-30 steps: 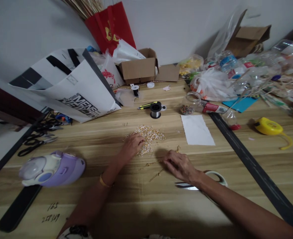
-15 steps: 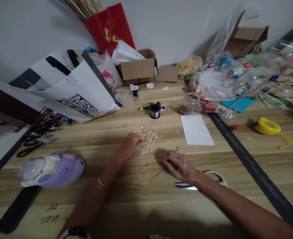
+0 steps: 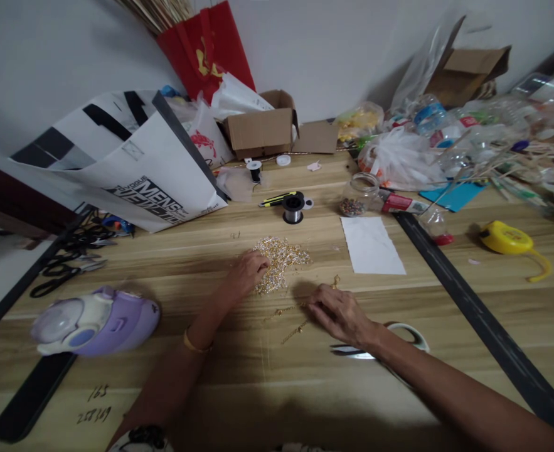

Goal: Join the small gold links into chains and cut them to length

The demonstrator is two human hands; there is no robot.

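A pile of small gold and clear beads (image 3: 280, 260) lies on the wooden table (image 3: 201, 402). My left hand (image 3: 247, 271) rests at the pile's left edge with its fingers curled together; whatever is between the fingertips is too small to make out. My right hand (image 3: 335, 311) is closed on a thin gold chain (image 3: 290, 309), whose ends trail out to the left of the fingers. A short curl of the chain shows just above the knuckles. Under my right wrist lie white-handled scissors (image 3: 352, 353), partly hidden by the forearm.
Behind the beads stand a wire spool (image 3: 293, 210) and a yellow-black utility knife (image 3: 277, 199). A white paper sheet (image 3: 373, 246), a jar of beads (image 3: 357, 196) and a yellow tape measure (image 3: 506, 238) are to the right. A purple bottle (image 3: 111, 323) and several pliers (image 3: 63, 270) lie left.
Both hands stay nearly in place, the left at the beads and the right on the chain. The view has shifted very slightly.
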